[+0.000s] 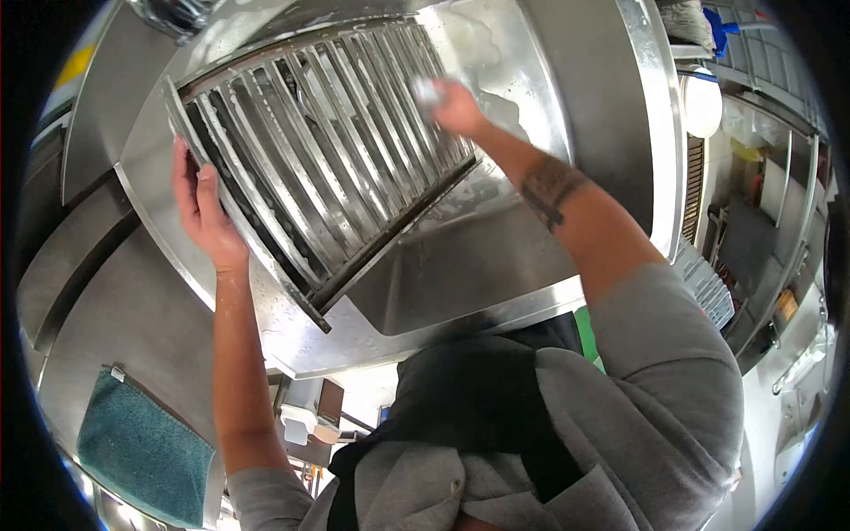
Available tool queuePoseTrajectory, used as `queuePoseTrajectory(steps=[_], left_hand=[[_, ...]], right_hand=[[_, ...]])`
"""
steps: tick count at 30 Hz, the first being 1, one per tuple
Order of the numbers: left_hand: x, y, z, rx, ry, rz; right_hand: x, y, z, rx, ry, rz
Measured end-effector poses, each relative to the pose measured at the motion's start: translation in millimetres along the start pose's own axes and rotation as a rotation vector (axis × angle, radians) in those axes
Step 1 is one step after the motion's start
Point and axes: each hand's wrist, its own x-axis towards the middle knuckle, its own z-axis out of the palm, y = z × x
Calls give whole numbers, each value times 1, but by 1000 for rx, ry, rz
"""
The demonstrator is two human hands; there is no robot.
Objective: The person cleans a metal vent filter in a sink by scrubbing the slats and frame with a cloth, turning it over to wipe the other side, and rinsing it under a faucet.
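A slatted metal grease filter (pixel 328 159) stands tilted in a deep steel sink (pixel 496 257), wet and soapy. My left hand (pixel 204 208) grips the filter's left edge, fingers wrapped over the frame. At the upper right part of the slats my right hand (pixel 456 108) presses a small grey scrubbing pad (pixel 428 91) against them. Foam lies on the sink wall behind that hand.
A teal towel (pixel 142 447) lies on the steel counter at lower left. A faucet end (pixel 173 16) shows at the top left. White containers (pixel 704 102) and shelving stand at the right. A ribbed grey rack (pixel 708 288) is beside the sink rim.
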Motion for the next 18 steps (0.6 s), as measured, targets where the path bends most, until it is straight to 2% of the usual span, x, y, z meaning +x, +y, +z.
queuePoseTrajectory(steps=[1,4,7,8,10,12,15,18], left_hand=[[-1,-1,0,22,2,-1],[0,-1,1,17,-9,38],[-1,1,0,51,-8,53],[0,-2,0,44,-5,76],[0,0,3,-2,8,65],[1,-1,2,-28,20,49],[0,-3,1,-30,27,36],[-2,-3,-2,54,-14,63]], right_hand=[[35,-29,-6,53,54,178],[114,-40,4,174,277,123],[65,-43,0,146,224,129],[31,-27,8,85,191,157],[-54,-9,7,209,114,123],[-96,-14,0,176,117,57],[-33,-12,0,42,26,93],[89,-23,16,-51,286,24]])
